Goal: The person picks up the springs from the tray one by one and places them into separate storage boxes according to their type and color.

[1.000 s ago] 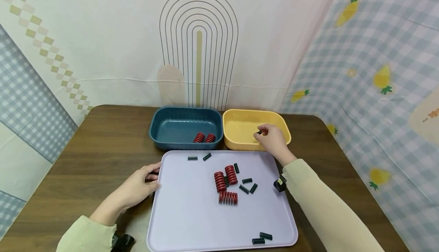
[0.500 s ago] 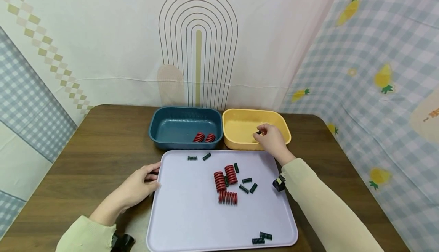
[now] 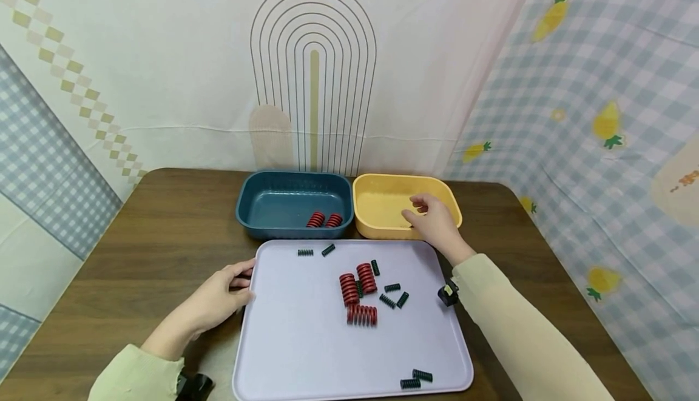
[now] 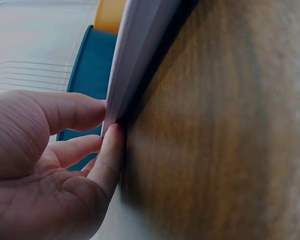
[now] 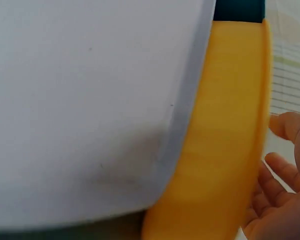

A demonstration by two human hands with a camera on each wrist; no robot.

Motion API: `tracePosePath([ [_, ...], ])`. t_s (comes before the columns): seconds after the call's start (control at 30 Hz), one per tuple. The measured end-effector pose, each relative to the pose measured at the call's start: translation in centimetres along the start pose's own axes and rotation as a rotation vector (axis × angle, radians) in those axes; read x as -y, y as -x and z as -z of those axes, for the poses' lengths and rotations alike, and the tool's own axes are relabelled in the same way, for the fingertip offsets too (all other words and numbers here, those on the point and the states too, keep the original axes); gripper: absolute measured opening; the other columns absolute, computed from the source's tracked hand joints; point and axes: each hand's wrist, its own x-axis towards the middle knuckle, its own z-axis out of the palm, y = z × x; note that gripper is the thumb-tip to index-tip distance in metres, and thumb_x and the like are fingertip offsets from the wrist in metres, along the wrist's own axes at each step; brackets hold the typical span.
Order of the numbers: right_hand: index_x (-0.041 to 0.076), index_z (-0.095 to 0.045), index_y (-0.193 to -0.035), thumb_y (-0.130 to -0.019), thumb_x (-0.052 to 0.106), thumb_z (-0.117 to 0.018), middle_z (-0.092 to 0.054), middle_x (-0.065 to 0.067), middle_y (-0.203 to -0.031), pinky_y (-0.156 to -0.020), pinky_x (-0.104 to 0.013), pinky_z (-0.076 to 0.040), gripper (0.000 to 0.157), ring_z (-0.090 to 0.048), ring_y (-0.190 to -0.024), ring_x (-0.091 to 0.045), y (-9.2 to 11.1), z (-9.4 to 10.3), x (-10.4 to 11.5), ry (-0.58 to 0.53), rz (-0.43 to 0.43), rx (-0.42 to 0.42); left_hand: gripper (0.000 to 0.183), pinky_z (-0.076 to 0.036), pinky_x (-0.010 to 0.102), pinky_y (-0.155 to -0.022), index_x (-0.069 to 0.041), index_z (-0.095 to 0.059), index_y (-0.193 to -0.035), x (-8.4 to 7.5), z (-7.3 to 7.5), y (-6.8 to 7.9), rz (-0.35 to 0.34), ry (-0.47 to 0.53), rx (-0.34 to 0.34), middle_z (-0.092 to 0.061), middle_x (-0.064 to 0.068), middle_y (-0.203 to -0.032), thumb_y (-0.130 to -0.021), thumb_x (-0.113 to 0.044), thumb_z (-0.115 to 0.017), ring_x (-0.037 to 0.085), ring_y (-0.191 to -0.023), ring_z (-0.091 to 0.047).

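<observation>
My left hand (image 3: 221,295) holds the left edge of a pale lilac tray (image 3: 289,352). In the left wrist view the thumb (image 4: 82,111) meets the tray's rim and a fingertip reaches its lower edge. Over the yellow bin (image 3: 379,222) my right hand (image 3: 437,225) hovers, thumb and fingers apart, with nothing visible between them. On the tray lie red coil springs (image 3: 362,315) and several small dark green springs (image 3: 392,288). Two more red springs (image 3: 334,220) lie in the blue bin (image 3: 273,204). Part of the yellow bin's inside is hidden by the right hand.
The two bins stand side by side behind the tray on a brown wooden table (image 3: 131,255). A white patterned cloth (image 3: 191,55) hangs behind, and a blue checked cloth (image 3: 628,195) hangs at the right.
My right thumb and fingers have spread apart over the yellow bin, and the small dark spring they pinched is no longer between them. The left hand stays at the tray's edge.
</observation>
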Motion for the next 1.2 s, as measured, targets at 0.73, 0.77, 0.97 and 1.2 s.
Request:
tracePosePath([
  [0.73, 0.015, -0.069, -0.117, -0.081, 0.043, -0.075, -0.066, -0.003, -0.114, -0.089, -0.048, -0.046, 0.046, -0.058, -0.104, -0.024, 8.0, 0.7, -0.3, -0.087, 0.244, 0.224, 0.063, -0.048, 0.029, -0.086, 0.001, -0.035, -0.147, 0.0, 0.2, 0.0, 0.018, -0.017, 0.003, -0.046, 0.018, -0.135, -0.090, -0.002, -0.060, 0.029, -0.117, -0.050],
  [0.77, 0.014, -0.069, -0.117, -0.082, 0.043, -0.075, -0.066, -0.003, -0.113, -0.089, -0.048, -0.046, 0.046, -0.058, -0.104, -0.023, 8.2, 0.4, -0.5, -0.088, 0.251, 0.235, 0.063, -0.048, 0.029, -0.086, 0.001, -0.035, -0.147, 0.0, 0.2, 0.0, 0.018, -0.016, 0.003, -0.046, 0.019, -0.135, -0.090, -0.002, -0.060, 0.030, -0.116, -0.050],
  [0.97, 0.011, -0.071, -0.113, -0.082, 0.035, -0.078, -0.067, -0.001, -0.110, -0.087, -0.043, -0.049, 0.040, -0.060, -0.101, -0.022, 8.9, -0.8, -1.2, -0.094, 0.282, 0.301, 0.063, -0.048, 0.029, -0.086, 0.002, -0.035, -0.147, -0.1, 0.2, 0.0, 0.016, -0.009, 0.009, -0.046, 0.019, -0.135, -0.090, -0.001, -0.060, 0.030, -0.117, -0.050],
  [1.2, 0.013, -0.072, -0.109, -0.082, 0.029, -0.078, -0.066, 0.003, -0.104, -0.085, -0.039, -0.050, 0.032, -0.061, -0.099, -0.017, 9.2, -1.3, -1.6, -0.076, 0.298, 0.345, 0.063, -0.048, 0.029, -0.086, 0.002, -0.035, -0.147, -0.1, 0.2, -0.1, 0.020, -0.011, 0.009, -0.046, 0.019, -0.134, -0.090, -0.001, -0.060, 0.030, -0.117, -0.050],
])
